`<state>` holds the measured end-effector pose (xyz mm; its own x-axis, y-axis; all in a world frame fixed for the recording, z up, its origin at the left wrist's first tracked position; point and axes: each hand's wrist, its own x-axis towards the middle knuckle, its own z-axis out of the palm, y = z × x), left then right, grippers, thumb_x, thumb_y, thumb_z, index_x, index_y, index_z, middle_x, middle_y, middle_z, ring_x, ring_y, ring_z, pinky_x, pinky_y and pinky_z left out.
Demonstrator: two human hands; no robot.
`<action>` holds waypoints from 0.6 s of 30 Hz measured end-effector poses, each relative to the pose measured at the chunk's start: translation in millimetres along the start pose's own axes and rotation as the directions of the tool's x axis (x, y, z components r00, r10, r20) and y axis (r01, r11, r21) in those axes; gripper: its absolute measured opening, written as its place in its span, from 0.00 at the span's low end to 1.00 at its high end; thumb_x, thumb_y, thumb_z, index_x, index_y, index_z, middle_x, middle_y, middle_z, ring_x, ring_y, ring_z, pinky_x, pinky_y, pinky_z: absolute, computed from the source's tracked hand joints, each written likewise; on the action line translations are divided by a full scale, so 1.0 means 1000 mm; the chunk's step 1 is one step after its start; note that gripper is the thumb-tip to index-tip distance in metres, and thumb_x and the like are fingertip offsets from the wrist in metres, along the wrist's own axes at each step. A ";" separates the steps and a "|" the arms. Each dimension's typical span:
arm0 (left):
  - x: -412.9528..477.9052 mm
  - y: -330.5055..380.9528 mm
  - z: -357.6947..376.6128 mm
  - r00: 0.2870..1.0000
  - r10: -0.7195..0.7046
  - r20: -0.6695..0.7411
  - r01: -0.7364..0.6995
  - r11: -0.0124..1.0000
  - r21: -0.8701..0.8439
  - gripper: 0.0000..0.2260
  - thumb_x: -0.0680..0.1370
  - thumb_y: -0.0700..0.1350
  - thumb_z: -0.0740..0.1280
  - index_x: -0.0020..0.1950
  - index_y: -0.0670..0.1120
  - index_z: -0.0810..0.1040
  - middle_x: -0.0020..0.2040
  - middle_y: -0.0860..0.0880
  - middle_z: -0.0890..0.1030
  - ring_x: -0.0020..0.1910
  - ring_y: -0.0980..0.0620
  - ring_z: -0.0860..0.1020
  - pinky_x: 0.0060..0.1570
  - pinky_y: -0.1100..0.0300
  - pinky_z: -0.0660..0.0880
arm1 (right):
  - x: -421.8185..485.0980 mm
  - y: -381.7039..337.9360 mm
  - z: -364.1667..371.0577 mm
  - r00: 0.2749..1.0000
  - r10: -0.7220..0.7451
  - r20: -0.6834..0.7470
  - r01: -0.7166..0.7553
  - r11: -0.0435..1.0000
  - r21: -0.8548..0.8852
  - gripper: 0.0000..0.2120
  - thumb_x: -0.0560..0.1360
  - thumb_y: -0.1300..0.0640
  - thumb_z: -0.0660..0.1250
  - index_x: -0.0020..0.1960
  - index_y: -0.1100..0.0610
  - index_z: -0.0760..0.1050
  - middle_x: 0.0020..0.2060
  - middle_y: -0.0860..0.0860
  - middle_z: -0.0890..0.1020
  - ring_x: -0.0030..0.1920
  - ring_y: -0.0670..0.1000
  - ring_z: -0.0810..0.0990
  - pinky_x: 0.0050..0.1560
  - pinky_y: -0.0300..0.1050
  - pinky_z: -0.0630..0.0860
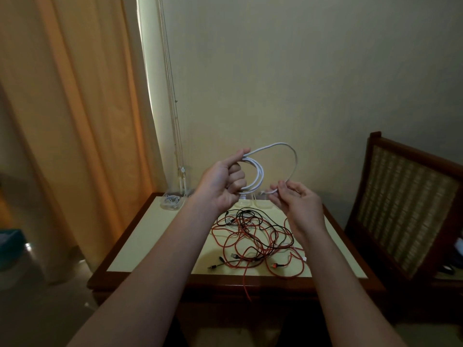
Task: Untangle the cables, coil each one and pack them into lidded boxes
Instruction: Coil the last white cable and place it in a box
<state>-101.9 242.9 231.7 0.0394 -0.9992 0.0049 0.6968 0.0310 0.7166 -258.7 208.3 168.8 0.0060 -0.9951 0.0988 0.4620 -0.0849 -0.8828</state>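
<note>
Head cam: your left hand [226,182] is closed round the white cable [258,176] coil, held up over the table [150,236]; right hand [298,201] pinches its loose end, approx one loop left. One box [171,201] at back left already holds a coil. Red cable [250,246] and black cable [275,229] lie tangled on the table, untouched.

The white cable [260,171] has a smooth, slightly glossy plastic sheath. The red cables [250,241] look matt, possibly braided; the black cables [275,227] are thin, smooth plastic. The table [150,234] has a matt cream top framed in dark polished wood. The box [171,201] is clear plastic. The chair [406,204] pairs dark glossy wood with a rough woven panel. The curtain [75,121] is matt cloth.
</note>
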 end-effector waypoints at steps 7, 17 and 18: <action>0.001 -0.013 0.006 0.998 -0.055 0.008 0.055 0.997 0.051 0.06 0.81 0.41 0.64 0.49 0.43 0.80 0.22 0.55 0.55 0.16 0.59 0.54 0.14 0.68 0.51 | -0.006 -0.010 0.015 0.991 0.119 0.065 -0.133 0.949 0.285 0.08 0.78 0.70 0.67 0.57 0.68 0.75 0.39 0.57 0.87 0.43 0.52 0.87 0.43 0.41 0.84; 0.002 -0.019 0.007 0.997 -0.072 0.005 0.071 0.990 0.124 0.06 0.81 0.40 0.65 0.49 0.42 0.81 0.23 0.55 0.55 0.16 0.59 0.54 0.14 0.68 0.51 | -0.009 -0.004 0.018 0.989 0.141 -0.037 -0.123 0.944 0.306 0.12 0.77 0.70 0.68 0.60 0.70 0.75 0.46 0.61 0.86 0.50 0.56 0.87 0.54 0.49 0.83; 0.003 -0.020 0.006 0.999 -0.051 -0.005 0.052 0.990 0.133 0.05 0.80 0.40 0.66 0.50 0.41 0.81 0.23 0.55 0.55 0.17 0.59 0.54 0.14 0.68 0.51 | -0.010 -0.006 0.018 0.987 0.159 0.019 -0.158 0.943 0.294 0.10 0.78 0.71 0.67 0.59 0.70 0.75 0.46 0.61 0.86 0.49 0.56 0.87 0.52 0.47 0.84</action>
<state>-119.5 239.0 221.6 0.0073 -0.9993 -0.0356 0.5961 -0.0242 0.8025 -246.1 219.5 181.7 0.0968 -0.9947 -0.0341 0.6956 0.0921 -0.7125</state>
